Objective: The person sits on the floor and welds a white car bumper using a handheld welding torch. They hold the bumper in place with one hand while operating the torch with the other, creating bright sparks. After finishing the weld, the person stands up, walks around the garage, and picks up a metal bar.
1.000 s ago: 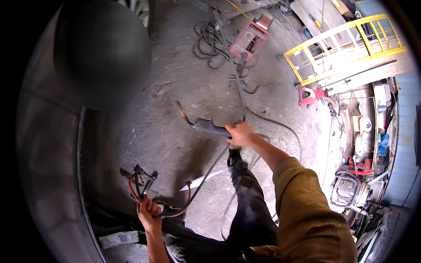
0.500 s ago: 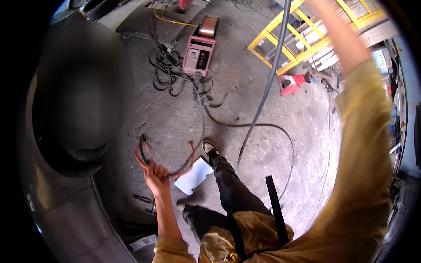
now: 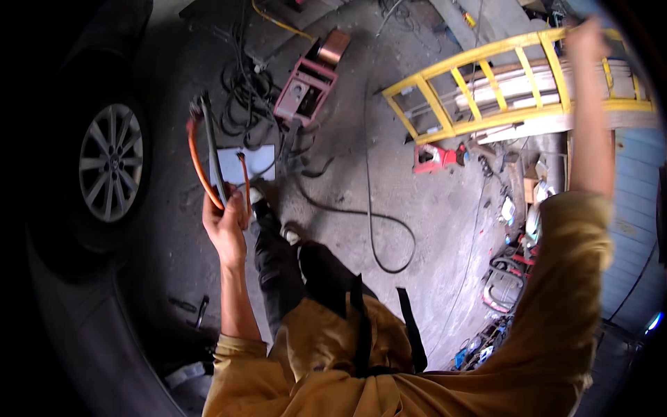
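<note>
so, through the head view i am looking down into a fair amount of clutter. a dark car [image 3: 76, 333] is filling the left side, its spoked wheel [image 3: 111, 163] standing near the person's left hand [image 3: 226, 226]. past that hand, a pinkish machine [image 3: 303, 94] with a copper-coloured spool [image 3: 334, 47] is sitting on the grey floor [image 3: 438, 229], a tangle of dark cables [image 3: 240, 101] lying just beside it. a dark hose [image 3: 390, 270] is looping across open ground, and a red stand [image 3: 434, 158] is resting near a yellow frame [image 3: 441, 110], whose far end the right hand [image 3: 586, 45] is partly blocking from me.

counting, i am finding one wheel, one machine, one spool, one stand, one yellow frame, one white panel [image 3: 262, 156] and two shoes [image 3: 258, 198].

the left fingers are curling tight around one orange cable [image 3: 199, 167] and one grey cable [image 3: 215, 153], whose upper ends are pointing away and partly crossing the panel. one shorter orange piece [image 3: 246, 184] is sticking up beside them. the right hand is hovering high, blurring; i cannot tell how its fingers are set.
</note>
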Action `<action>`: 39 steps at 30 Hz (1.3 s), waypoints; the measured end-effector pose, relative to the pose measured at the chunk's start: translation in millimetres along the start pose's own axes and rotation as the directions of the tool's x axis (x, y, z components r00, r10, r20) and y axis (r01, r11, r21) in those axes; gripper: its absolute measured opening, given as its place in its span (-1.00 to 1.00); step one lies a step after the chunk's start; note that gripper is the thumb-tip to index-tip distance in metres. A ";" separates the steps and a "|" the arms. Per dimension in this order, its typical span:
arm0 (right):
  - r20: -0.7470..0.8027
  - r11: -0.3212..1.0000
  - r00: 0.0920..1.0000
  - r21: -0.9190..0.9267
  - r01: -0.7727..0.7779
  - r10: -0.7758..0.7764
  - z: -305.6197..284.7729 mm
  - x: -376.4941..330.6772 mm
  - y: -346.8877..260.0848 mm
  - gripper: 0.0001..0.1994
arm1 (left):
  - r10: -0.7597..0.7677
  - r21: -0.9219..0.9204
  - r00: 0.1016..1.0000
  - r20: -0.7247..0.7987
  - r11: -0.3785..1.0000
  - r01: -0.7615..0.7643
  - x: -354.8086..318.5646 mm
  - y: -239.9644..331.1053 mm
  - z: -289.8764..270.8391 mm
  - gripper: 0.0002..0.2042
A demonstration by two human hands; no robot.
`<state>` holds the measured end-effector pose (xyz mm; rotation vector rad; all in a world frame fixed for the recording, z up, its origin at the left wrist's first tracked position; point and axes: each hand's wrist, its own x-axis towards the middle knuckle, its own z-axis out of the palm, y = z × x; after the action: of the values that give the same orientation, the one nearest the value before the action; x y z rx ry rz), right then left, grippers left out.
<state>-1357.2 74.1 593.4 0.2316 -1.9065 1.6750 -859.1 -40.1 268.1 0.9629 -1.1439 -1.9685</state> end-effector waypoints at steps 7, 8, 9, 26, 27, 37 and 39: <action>-0.003 0.420 0.426 -0.165 -0.893 0.905 -99.4 -60.8 414.0 -0.53 | -0.319 -0.066 0.946 0.054 0.944 0.322 81.0 -103.5 29.8 -0.88; -0.181 0.229 0.331 -0.426 -0.875 0.926 -75.1 -183.6 425.7 -0.61 | -0.265 0.050 0.964 0.000 0.963 0.265 84.5 -124.2 17.5 -0.89; 0.148 0.219 0.180 -0.319 -0.922 0.972 -136.5 -203.2 471.5 -0.69 | -0.235 0.036 0.970 0.063 0.972 0.233 99.7 -127.5 53.9 -0.89; 0.351 0.231 -0.218 -0.870 -0.436 0.911 -336.8 -430.3 360.9 -0.77 | -0.379 0.749 0.861 0.339 0.663 -0.003 -9.9 -250.3 224.0 -0.52; 0.221 0.157 -0.306 -0.963 -0.220 0.926 -331.6 -412.0 366.9 -0.77 | -0.306 0.816 0.933 0.191 0.577 0.022 -43.0 -262.5 186.5 -0.59; 0.446 0.526 -0.387 -0.841 0.130 0.807 -283.3 -435.4 382.1 -0.90 | -0.536 0.692 0.511 -0.672 -0.208 0.691 -453.7 -253.7 -96.1 -0.64; 0.390 0.536 -0.440 -0.797 0.278 0.809 -311.9 -459.3 379.6 -0.90 | -0.658 0.730 0.468 -0.590 -0.186 0.658 -558.9 -295.2 -55.7 -0.65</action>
<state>-1073.6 332.7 41.1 1.0586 -4.3506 0.1771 -576.4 511.3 132.1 2.7712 -2.2196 -1.7074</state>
